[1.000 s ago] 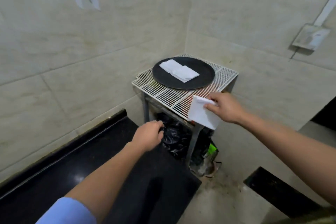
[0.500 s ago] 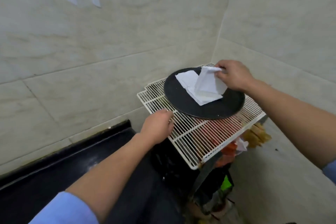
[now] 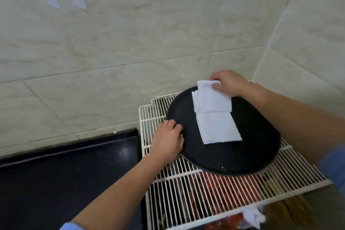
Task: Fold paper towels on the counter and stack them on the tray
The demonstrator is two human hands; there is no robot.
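Observation:
A round black tray (image 3: pixel 242 153) rests on a white wire rack (image 3: pixel 214 192). My right hand (image 3: pixel 228 82) pinches the far corner of a folded white paper towel (image 3: pixel 212 99), which lies on top of another folded towel at the tray's far side. A second folded towel (image 3: pixel 217 128) lies flat just in front of it on the tray. My left hand (image 3: pixel 167 141) rests on the tray's left rim, fingers curled against its edge.
A black counter (image 3: pixel 65 173) sits low at the left, against a beige tiled wall (image 3: pixel 130 43). The rack stands in the corner of two tiled walls. Under the rack I see red items (image 3: pixel 211 185) and crumpled white paper (image 3: pixel 253 216).
My right hand carried the folded towel from in front of the rack to the tray's far side and laid it down. My left hand moved up from the counter to the tray's rim.

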